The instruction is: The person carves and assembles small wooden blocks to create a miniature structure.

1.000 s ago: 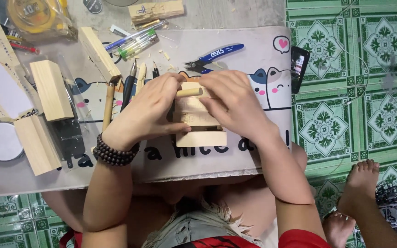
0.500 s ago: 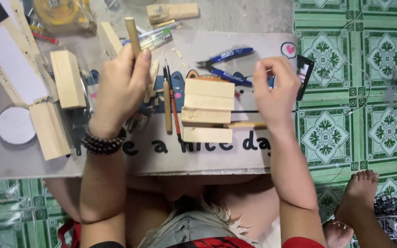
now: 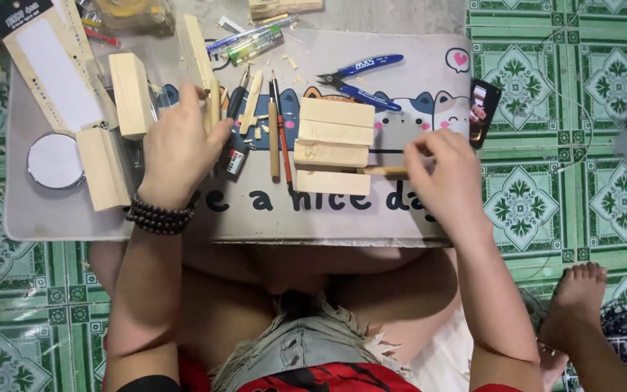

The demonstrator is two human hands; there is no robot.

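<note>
A stack of pale wooden blocks [image 3: 334, 144] lies on the printed mat [image 3: 415, 87] over my lap. My right hand [image 3: 444, 174] pinches a thin wooden stick [image 3: 382, 171] that pokes into the right side of the blocks. My left hand [image 3: 179, 149] rests palm down to the left, its fingers around a wooden-handled tool [image 3: 214, 105] among several carving tools and pencils [image 3: 277, 131].
Blue pliers [image 3: 357, 72] lie behind the blocks. A phone [image 3: 483, 112] sits at the mat's right edge. Loose wood blocks [image 3: 130, 94], a round mirror [image 3: 55, 160] and a card package [image 3: 52, 69] lie left. A bare foot [image 3: 578, 297] rests on the green tiled floor.
Both hands have left the block stack. The left hand moved to the tools at the left with a tool, and the right hand came to the stick at the blocks' right side.
</note>
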